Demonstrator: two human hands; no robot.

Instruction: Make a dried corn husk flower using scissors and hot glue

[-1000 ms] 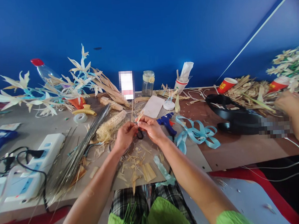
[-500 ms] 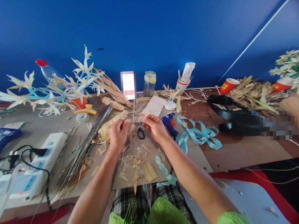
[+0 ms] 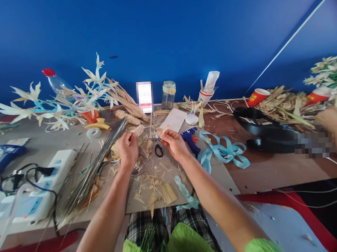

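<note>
My left hand (image 3: 128, 148) is closed over a pale corn cob (image 3: 117, 145) that lies on the table amid husk scraps. My right hand (image 3: 173, 143) is closed in a pinch on a small folded piece of corn husk (image 3: 165, 129), held just above the table. Between the two hands lie small scissors with black handles (image 3: 157, 148). A blue glue gun (image 3: 189, 137) lies just right of my right hand. Cut husk pieces (image 3: 160, 190) are scattered on the board below my hands.
A bundle of thin wires (image 3: 88, 171) and a white power strip (image 3: 38, 187) lie left. Husk flower stems (image 3: 57, 103), a glass jar (image 3: 168, 94), light blue ribbon (image 3: 223, 151), red cups (image 3: 256, 96) and a black bag (image 3: 266, 130) surround. Another person's hand (image 3: 333, 119) is at right.
My hands have parted. The left hand moved left and down onto the corn cob, while the right hand keeps the husk piece and shifted slightly right.
</note>
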